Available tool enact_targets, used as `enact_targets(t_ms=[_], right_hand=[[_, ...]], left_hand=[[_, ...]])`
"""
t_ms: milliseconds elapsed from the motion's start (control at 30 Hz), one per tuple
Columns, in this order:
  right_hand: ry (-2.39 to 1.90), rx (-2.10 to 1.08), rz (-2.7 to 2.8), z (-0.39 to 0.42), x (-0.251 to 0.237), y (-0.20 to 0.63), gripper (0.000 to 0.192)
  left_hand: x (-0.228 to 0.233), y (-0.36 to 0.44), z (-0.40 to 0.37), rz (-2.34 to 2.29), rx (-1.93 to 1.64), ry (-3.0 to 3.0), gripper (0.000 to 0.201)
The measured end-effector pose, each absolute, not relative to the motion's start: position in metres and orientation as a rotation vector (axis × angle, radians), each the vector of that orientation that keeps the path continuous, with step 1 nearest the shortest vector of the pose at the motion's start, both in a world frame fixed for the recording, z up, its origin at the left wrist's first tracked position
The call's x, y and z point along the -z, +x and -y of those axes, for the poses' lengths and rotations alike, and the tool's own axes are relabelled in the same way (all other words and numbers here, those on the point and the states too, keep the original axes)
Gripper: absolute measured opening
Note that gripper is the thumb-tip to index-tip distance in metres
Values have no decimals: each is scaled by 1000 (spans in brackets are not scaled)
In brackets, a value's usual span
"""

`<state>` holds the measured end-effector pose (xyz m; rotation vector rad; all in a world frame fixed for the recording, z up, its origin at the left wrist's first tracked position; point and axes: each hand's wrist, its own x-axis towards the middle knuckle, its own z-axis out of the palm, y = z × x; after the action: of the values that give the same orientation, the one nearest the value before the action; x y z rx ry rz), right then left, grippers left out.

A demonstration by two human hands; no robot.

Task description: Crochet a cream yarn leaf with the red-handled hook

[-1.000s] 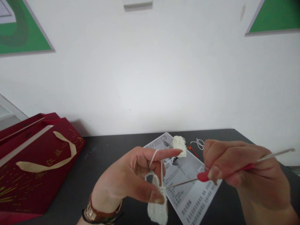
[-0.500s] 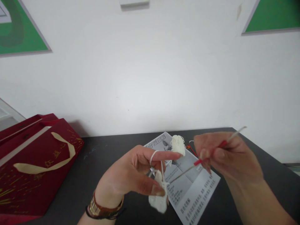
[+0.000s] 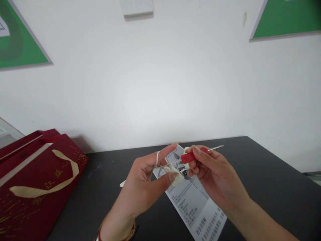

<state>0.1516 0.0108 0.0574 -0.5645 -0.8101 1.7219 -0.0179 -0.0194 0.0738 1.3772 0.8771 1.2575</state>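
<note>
My left hand (image 3: pixel 146 180) pinches a small white crocheted piece (image 3: pixel 177 177) between thumb and fingers, with white yarn (image 3: pixel 157 157) looped over the raised index finger. My right hand (image 3: pixel 213 177) grips a crochet hook (image 3: pixel 193 156) by its red handle. The hook's metal shaft points left into the white piece, and its far metal end sticks out to the right. Both hands meet above a printed instruction sheet (image 3: pixel 195 207) on the black table (image 3: pixel 263 180).
A dark red gift bag (image 3: pixel 35 180) with gold print and a cream ribbon handle lies at the table's left. Behind the table is a white wall with green-framed pictures (image 3: pixel 286 16) at the upper corners. A small white scrap (image 3: pixel 122 183) lies near my left hand.
My hands have come together and moved away from me. The right hand swung left, bringing the hook level and into the white piece. The piece, hanging before, is now pinched up close.
</note>
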Motion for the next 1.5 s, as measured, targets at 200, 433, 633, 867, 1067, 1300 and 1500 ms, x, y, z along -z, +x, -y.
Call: enact_targets(t_ms=[200, 433, 633, 867, 1067, 1300, 1500], right_hand=[[-567, -1596, 882, -9, -52, 143, 17], [-579, -1544, 933, -11, -49, 144, 16], [-585, -1537, 992, -13, -47, 144, 16], [-597, -1646, 1014, -19, -44, 143, 9], [-606, -1710, 1019, -22, -41, 140, 11], [-588, -1598, 992, -25, -32, 134, 10], [-542, -1410, 1177, -28, -22, 132, 18]], left_hand=[[-67, -8, 16, -887, -1234, 1162, 44], [-64, -9, 15, -853, -1250, 1181, 37], [-62, -10, 15, -882, -1302, 1203, 35], [-58, -15, 12, -950, -1380, 1242, 55], [-56, -15, 7, -940, -1389, 1258, 61], [-46, -2, 2, -1006, -1556, 1276, 62], [-42, 5, -2, -894, -1535, 1097, 55]])
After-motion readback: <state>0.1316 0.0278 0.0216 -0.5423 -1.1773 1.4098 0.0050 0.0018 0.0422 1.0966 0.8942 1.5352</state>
